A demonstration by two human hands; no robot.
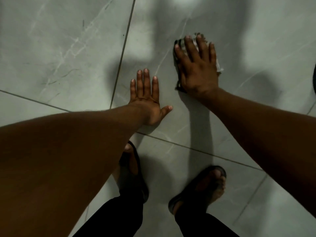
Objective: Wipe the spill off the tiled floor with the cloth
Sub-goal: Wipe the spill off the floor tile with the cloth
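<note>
The grey marble-pattern tiled floor (71,53) fills the view, crossed by dark grout lines (125,43); no liquid is discernible on it, so remaining spill cannot be confirmed (dim light and shadows limit the check). Open tile surrounds the work area on all sides. The left hand (147,98) rests flat, fingers spread, holding nothing. The right hand (196,65) presses flat on the crumpled patterned cloth (219,66), fingers extended over it. Wiping appears in progress.

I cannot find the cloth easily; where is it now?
In the head view the cloth lies upper right of centre on the tiled floor, pressed flat under the right hand, beside the empty left hand.
</note>
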